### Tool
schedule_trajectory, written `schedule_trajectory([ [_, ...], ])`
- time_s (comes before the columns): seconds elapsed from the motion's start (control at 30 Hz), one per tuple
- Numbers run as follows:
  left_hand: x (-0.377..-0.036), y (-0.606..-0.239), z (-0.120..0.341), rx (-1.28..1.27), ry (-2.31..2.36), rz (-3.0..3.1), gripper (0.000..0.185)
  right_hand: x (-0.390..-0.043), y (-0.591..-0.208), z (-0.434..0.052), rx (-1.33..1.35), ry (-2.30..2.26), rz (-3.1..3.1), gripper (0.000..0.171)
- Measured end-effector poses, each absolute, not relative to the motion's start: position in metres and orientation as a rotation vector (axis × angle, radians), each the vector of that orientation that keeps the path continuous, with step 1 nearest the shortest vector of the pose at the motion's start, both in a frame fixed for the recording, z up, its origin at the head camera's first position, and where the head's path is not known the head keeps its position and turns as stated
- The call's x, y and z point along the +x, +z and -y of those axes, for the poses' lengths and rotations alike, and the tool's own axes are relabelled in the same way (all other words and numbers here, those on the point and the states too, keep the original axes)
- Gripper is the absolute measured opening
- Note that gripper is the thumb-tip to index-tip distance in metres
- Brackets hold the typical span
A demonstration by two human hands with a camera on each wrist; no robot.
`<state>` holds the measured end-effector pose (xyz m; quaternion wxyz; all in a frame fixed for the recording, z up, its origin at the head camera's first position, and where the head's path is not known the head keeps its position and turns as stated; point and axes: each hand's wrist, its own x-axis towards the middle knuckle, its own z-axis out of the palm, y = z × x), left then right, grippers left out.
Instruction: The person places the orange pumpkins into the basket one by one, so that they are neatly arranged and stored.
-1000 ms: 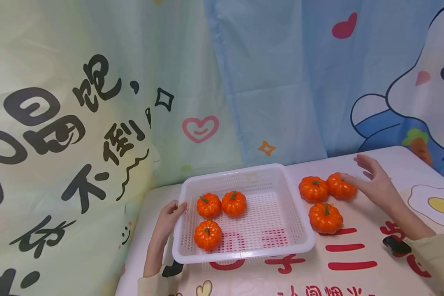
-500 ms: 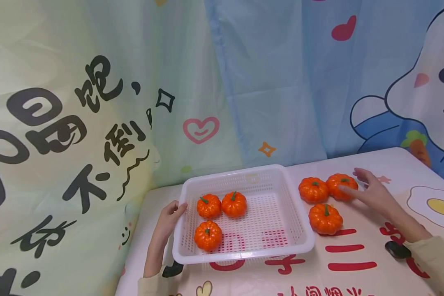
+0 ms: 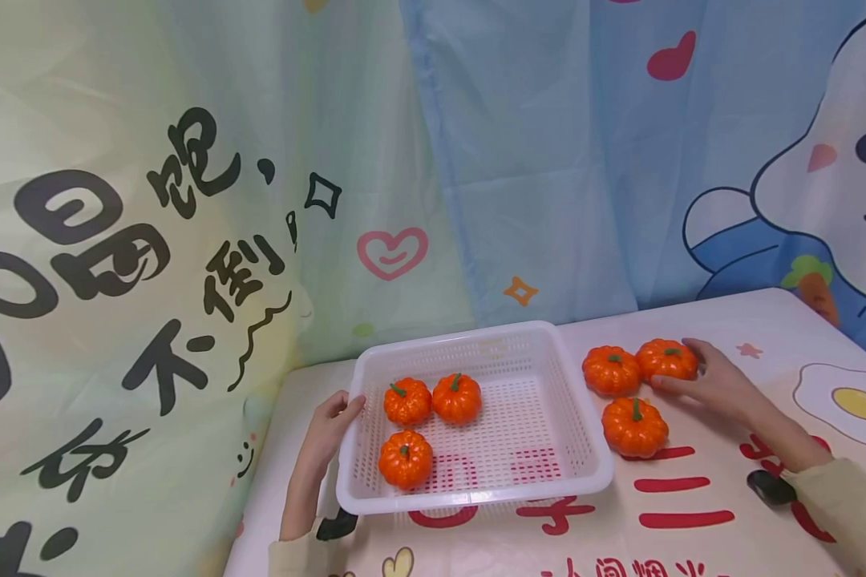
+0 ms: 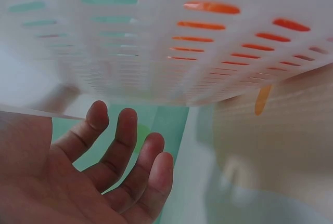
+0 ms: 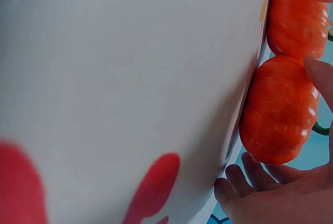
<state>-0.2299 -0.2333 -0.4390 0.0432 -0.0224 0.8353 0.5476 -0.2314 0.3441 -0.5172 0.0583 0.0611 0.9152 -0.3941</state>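
Nearby, tablecloth (image 3: 693, 497) print reads "二" beside pumpkins (image 3: 634, 426).

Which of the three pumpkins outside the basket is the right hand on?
The far-right pumpkin; the right hand wraps it, while the other two sit untouched.

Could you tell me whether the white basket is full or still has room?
Partly filled: the white basket holds three pumpkins at its left; its right half is bare.

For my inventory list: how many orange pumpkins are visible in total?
6. Three lie in the white basket. Three rest on the table, and one the right hand grips.
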Motion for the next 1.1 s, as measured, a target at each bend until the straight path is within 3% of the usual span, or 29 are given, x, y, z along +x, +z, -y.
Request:
schedule_trajectory([
  [0.73,-0.232,-0.440,0.234,-0.077,1.689,-2.547,0.021,-0.233,-0.520,-0.348,0.146,-1.175,-2.801,0.120],
  [1.1,-0.231,-0.439,0.233,-0.080,1.686,-2.550,0.022,-0.234,-0.501,-0.348,0.123,-1.187,-2.807,0.117],
])
